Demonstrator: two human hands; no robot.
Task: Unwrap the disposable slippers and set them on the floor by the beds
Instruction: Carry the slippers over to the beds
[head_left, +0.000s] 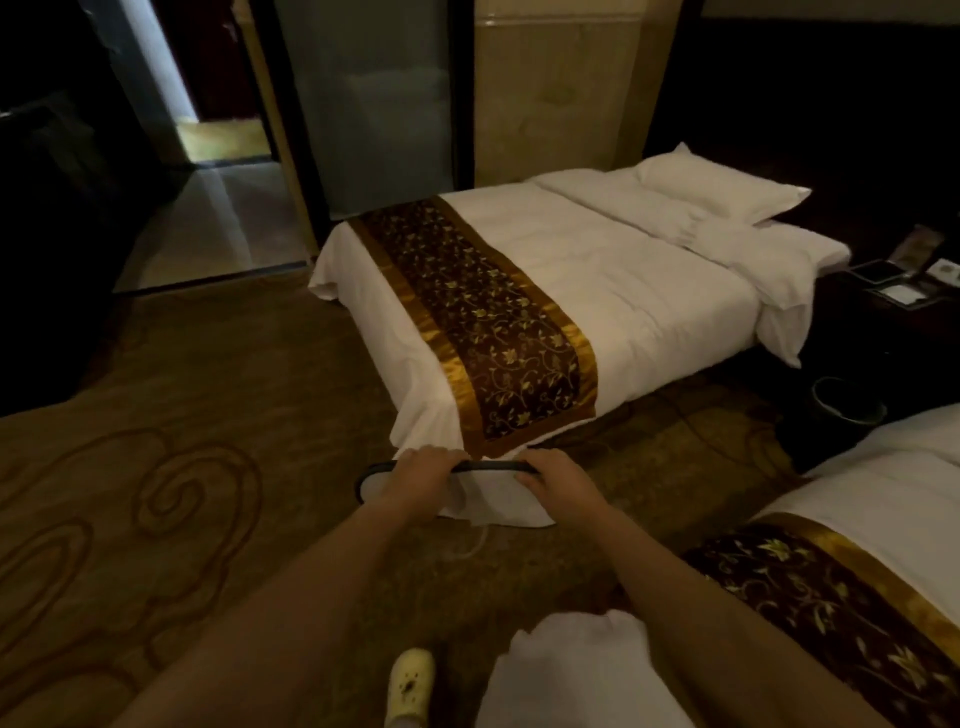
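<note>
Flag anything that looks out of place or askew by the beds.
Nothing stands out. Both hands hold white slippers low by the far bed's foot corner; its gold runner lies flat and its pillow is squared.

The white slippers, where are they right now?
In the head view the white slippers are low on the carpet at the foot corner of the far bed, under the left hand and right hand.

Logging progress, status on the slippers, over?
Both hands, left and right, gripping the slippers. Pair held at the foot of the far bed. Carpet below looks clear.
</note>
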